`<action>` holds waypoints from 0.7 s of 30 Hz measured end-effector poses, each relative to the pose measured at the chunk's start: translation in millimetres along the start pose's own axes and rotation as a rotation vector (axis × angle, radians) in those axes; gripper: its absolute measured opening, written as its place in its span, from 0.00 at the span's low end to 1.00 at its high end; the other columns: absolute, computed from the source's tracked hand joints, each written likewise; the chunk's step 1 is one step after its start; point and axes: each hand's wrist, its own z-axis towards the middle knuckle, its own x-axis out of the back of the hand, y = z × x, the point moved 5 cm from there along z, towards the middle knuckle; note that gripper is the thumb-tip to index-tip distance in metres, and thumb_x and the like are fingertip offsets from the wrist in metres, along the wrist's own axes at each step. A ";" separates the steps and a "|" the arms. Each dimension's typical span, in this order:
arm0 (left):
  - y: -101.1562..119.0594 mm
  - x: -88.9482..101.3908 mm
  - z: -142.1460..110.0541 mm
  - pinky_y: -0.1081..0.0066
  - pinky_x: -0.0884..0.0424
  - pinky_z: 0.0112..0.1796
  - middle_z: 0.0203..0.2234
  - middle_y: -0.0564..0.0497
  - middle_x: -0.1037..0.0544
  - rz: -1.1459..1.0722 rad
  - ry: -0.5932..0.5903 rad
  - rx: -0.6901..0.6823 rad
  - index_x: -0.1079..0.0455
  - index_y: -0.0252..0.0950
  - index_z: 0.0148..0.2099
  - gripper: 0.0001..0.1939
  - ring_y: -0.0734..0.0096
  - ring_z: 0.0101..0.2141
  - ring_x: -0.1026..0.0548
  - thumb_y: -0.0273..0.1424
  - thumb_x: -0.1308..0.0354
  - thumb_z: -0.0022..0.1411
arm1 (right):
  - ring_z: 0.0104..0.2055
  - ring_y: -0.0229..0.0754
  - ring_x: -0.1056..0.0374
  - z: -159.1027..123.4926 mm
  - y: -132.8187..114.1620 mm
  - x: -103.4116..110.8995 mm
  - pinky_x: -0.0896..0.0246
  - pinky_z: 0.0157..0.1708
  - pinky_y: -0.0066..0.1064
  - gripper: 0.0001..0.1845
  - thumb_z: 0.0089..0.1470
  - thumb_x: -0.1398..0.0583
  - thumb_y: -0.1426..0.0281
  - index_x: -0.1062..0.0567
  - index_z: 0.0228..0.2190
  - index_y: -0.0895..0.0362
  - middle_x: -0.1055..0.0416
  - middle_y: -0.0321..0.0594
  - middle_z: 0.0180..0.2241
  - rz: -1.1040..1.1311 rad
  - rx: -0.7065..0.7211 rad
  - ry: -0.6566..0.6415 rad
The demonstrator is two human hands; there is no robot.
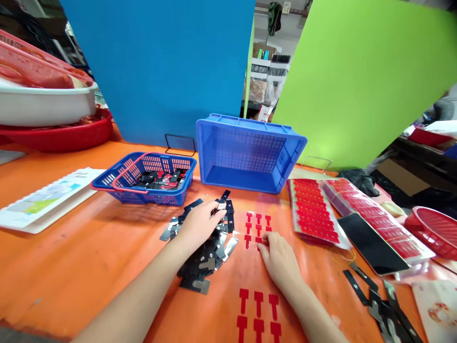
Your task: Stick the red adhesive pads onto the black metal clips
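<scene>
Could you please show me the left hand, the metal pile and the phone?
Left hand [200,221]: head view, back of the hand.
Metal pile [203,258]: head view, its visible middle.
Phone [373,244]: head view, middle of its dark face.

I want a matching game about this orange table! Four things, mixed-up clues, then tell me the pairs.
1. left hand
2. right hand
3. big blue bin
4. blue basket

A. tipped on its side, opening toward us
B. at the small red T-shaped pieces
C. has jumbled pieces inside
D. at the loose heap of metal pieces

Pairs: 1-D, 2-B, 3-A, 4-C
</scene>
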 end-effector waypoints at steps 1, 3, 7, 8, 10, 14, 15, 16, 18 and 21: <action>2.3 -8.2 -3.3 0.74 0.42 0.27 0.24 0.53 0.30 -0.139 -0.020 0.037 0.35 0.36 0.31 0.15 0.71 0.27 0.33 0.42 0.54 0.55 | 0.35 0.44 0.37 -0.3 -0.3 -0.1 0.44 0.34 0.33 0.08 0.53 0.49 0.69 0.35 0.35 0.57 0.34 0.42 0.32 -0.007 0.008 0.007; 3.7 -34.9 -12.9 0.76 0.43 0.22 0.20 0.55 0.34 -0.445 -0.113 0.163 0.36 0.35 0.34 0.19 0.75 0.20 0.36 0.46 0.56 0.55 | 0.36 0.45 0.37 -1.2 -3.2 -0.5 0.45 0.36 0.34 0.09 0.53 0.50 0.70 0.34 0.36 0.56 0.34 0.42 0.32 -0.037 0.049 0.009; 5.3 -95.4 -31.8 0.78 0.48 0.17 0.19 0.56 0.36 -0.796 -0.355 0.326 0.37 0.35 0.35 0.23 0.81 0.15 0.43 0.49 0.59 0.54 | 0.35 0.44 0.37 -2.4 -6.3 -0.5 0.45 0.36 0.35 0.09 0.54 0.51 0.70 0.32 0.33 0.54 0.34 0.41 0.31 -0.031 0.072 -0.004; 3.1 -104.1 -33.9 0.78 0.48 0.16 0.19 0.56 0.35 -0.800 -0.358 0.359 0.36 0.35 0.35 0.23 0.81 0.14 0.43 0.50 0.59 0.54 | 0.35 0.44 0.37 -2.0 -5.3 -0.4 0.45 0.36 0.35 0.08 0.53 0.51 0.70 0.32 0.33 0.54 0.34 0.41 0.31 -0.002 0.057 -0.005; -1.8 -113.7 -35.3 0.78 0.47 0.16 0.18 0.56 0.35 -0.740 -0.349 0.401 0.36 0.36 0.36 0.23 0.80 0.14 0.42 0.50 0.57 0.53 | 0.35 0.43 0.37 -0.1 -1.7 -1.0 0.43 0.34 0.33 0.07 0.52 0.49 0.69 0.33 0.32 0.54 0.34 0.40 0.31 0.076 0.014 -0.011; -3.0 -114.1 -32.6 0.76 0.45 0.17 0.16 0.56 0.36 -0.589 -0.352 0.364 0.35 0.36 0.36 0.21 0.77 0.15 0.38 0.48 0.56 0.54 | 0.31 0.41 0.36 3.9 2.5 -2.9 0.43 0.30 0.31 0.06 0.51 0.49 0.70 0.33 0.27 0.54 0.34 0.38 0.28 0.146 -0.040 0.002; -2.4 -113.1 -31.8 0.76 0.44 0.17 0.16 0.56 0.35 -0.577 -0.351 0.352 0.35 0.36 0.36 0.20 0.76 0.15 0.38 0.47 0.57 0.54 | 0.31 0.41 0.36 4.2 1.6 -2.7 0.43 0.30 0.31 0.07 0.52 0.50 0.70 0.34 0.26 0.54 0.34 0.37 0.27 0.136 -0.028 0.015; -1.8 -112.2 -31.2 0.76 0.44 0.17 0.16 0.56 0.35 -0.573 -0.353 0.345 0.35 0.36 0.36 0.20 0.76 0.15 0.37 0.47 0.57 0.55 | 0.31 0.41 0.37 4.0 0.0 -2.0 0.44 0.31 0.31 0.07 0.52 0.51 0.71 0.34 0.26 0.55 0.35 0.38 0.26 0.122 -0.009 0.032; -1.3 -111.6 -31.1 0.76 0.43 0.17 0.16 0.56 0.35 -0.569 -0.366 0.342 0.35 0.36 0.37 0.21 0.75 0.15 0.37 0.47 0.58 0.55 | 0.32 0.41 0.37 2.2 -4.0 0.9 0.44 0.33 0.32 0.08 0.53 0.52 0.72 0.35 0.27 0.55 0.35 0.38 0.27 0.111 0.038 0.066; -0.5 -112.3 -32.9 0.75 0.43 0.17 0.14 0.56 0.36 -0.567 -0.397 0.343 0.36 0.36 0.35 0.21 0.73 0.15 0.36 0.48 0.57 0.54 | 0.33 0.41 0.38 -1.5 -8.0 10.0 0.45 0.34 0.33 0.08 0.54 0.52 0.73 0.35 0.28 0.55 0.36 0.38 0.28 0.190 0.086 0.106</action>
